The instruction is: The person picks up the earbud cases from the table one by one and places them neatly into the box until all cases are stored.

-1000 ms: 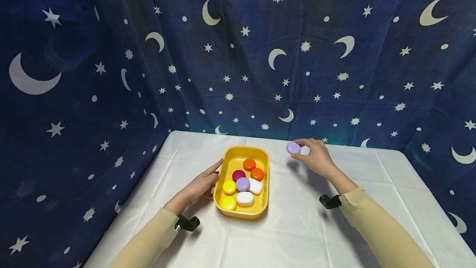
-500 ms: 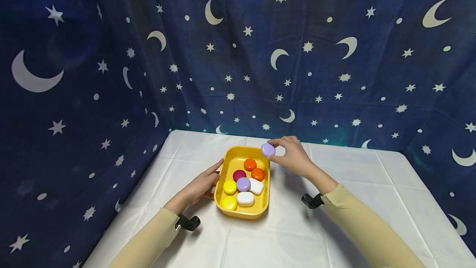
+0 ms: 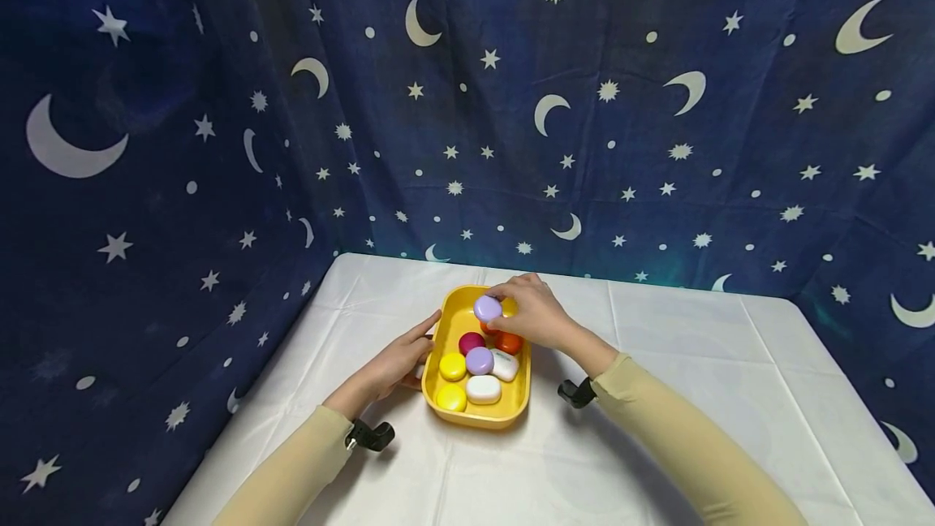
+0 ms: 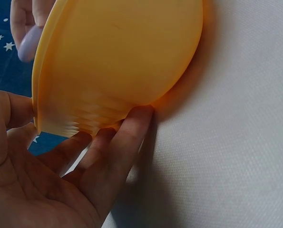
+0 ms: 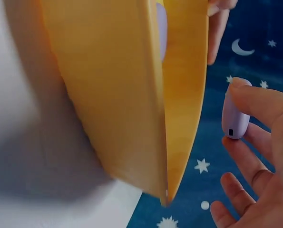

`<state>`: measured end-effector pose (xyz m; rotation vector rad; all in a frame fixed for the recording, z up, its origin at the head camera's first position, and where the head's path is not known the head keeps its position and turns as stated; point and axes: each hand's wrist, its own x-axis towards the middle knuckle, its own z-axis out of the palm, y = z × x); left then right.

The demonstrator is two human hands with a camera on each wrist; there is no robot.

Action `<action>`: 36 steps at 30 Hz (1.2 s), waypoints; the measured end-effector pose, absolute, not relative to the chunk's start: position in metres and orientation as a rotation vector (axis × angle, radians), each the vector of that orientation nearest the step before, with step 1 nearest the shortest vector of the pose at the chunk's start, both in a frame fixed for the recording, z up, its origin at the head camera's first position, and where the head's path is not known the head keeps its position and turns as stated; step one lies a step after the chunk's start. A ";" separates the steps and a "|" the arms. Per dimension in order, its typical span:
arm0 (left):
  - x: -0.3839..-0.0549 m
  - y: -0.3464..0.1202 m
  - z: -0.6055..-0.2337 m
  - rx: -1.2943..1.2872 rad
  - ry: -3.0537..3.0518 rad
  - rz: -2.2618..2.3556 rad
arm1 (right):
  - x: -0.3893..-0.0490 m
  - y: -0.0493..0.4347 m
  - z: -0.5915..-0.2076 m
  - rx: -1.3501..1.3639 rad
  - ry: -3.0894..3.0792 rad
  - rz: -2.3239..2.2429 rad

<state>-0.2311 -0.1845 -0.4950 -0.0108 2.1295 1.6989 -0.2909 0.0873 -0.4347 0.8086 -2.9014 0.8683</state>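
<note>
My right hand (image 3: pixel 539 313) pinches a lavender rounded disc (image 3: pixel 487 308) between thumb and fingers, above the far end of a yellow tray (image 3: pixel 475 420). In the right wrist view the held disc (image 5: pixel 235 111) is edge-on, with a small black slot in its rim. Against the tray's left wall rest the fairly straight fingers of my left hand (image 3: pixel 390 365); the left wrist view shows its fingertips touching the wall (image 4: pixel 117 61). Inside lie another lavender disc (image 3: pixel 479 360), a dark magenta one (image 3: pixel 471 343), two orange ones, yellow ones (image 3: pixel 452 367) and white rounded pieces (image 3: pixel 484 389).
A white cloth (image 3: pixel 657 396) covers the table under the tray. Behind and to the left hangs a dark blue curtain (image 3: pixel 511 120) with moons and stars. Each wrist wears a black mount (image 3: pixel 372 435).
My right hand has carried the lavender disc leftward from beside the tray to above its far end, covering part of the orange discs. My left hand stays at the tray's side.
</note>
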 end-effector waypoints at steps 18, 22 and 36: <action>-0.232 -0.183 -0.495 0.030 2.088 1.730 | -0.293 0.050 -0.447 0.910 -3.005 0.608; -0.233 -0.183 -0.496 0.030 2.078 1.733 | -0.294 0.051 -0.447 0.889 -2.989 0.590; -0.232 -0.184 -0.495 0.005 2.112 1.699 | -0.273 0.105 -0.430 0.756 -2.837 0.857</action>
